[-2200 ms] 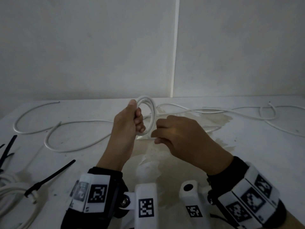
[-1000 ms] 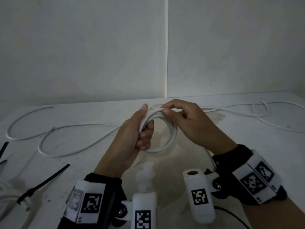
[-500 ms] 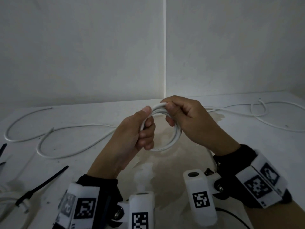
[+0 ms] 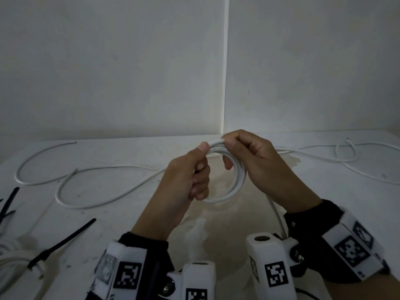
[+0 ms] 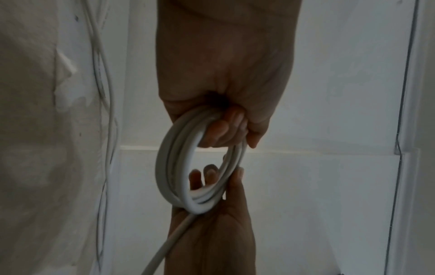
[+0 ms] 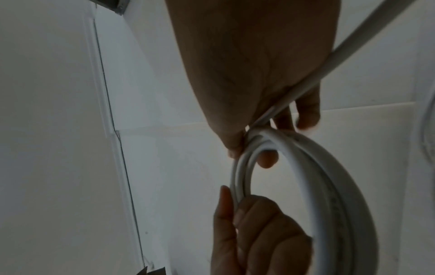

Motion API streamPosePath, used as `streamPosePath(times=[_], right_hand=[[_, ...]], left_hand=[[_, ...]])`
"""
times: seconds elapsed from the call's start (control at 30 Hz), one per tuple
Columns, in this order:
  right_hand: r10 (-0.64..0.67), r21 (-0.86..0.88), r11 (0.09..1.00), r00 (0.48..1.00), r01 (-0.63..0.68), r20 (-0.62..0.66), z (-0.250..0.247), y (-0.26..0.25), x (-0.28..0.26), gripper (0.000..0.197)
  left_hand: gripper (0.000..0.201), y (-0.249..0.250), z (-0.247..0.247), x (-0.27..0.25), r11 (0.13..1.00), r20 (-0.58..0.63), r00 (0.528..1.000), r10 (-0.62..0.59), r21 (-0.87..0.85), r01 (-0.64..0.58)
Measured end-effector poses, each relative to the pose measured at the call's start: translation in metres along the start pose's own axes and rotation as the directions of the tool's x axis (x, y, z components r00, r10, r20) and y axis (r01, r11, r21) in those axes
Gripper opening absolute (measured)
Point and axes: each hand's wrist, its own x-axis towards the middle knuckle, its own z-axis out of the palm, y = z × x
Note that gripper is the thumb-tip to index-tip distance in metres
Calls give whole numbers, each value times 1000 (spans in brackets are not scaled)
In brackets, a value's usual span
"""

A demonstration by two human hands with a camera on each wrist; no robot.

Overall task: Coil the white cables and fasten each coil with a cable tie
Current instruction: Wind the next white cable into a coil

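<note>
We hold the coil (image 4: 227,176) above the table (image 4: 108,213) centre: left hand (image 4: 186,180) fingers clamped at nine o'clock, right hand (image 4: 257,161) pinching at twelve. Risk: loosened fingers let the turns spring apart; the trailing cable (image 4: 276,213) may snag. The cable tie (image 4: 62,243) lies at eight o'clock.

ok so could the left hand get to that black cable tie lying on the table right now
Probably not yet. The way across the table to the black cable tie looks clear, but the left hand grips the coil, which the right hand pinches at the top. It would have to let go first.
</note>
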Motion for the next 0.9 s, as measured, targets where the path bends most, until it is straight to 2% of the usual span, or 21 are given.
streamPosePath(times=[0.1,0.17,0.33,0.43,0.5,0.57,0.8,0.9], right_hand=[[37,60,997,999,-39,38,3,-2,0,21],[19,70,997,1000,-20,18,3,-3,-1,21],[-17,-6,1000,999,17,31,2,-1,-1,21],[19,-28,999,1000,-18,20,-2,2,1,22],[13,-114,993,1000,-16,-28,-6,7,0,28],[-28,-228,973,999,18,-43,-5,9,-1,34],[-95,-481,874,995,69,-30,1,19,0,35],[-56,-517,855,998,40,-16,4,20,0,29]], left_hand=[[41,0,-2,1,1000,6,1000,-20,-19,20],[41,1,-1,1,999,16,999,-28,-29,29],[42,1,0,0,1000,-34,999,-1,-20,1],[44,5,-6,3,983,-93,995,26,-177,-42],[43,10,-15,5,945,-149,988,48,-315,-94],[42,13,-23,6,918,-211,974,82,-365,-156],[42,10,-28,7,896,-318,939,130,-369,-248],[42,10,-29,7,891,-335,933,129,-374,-257]])
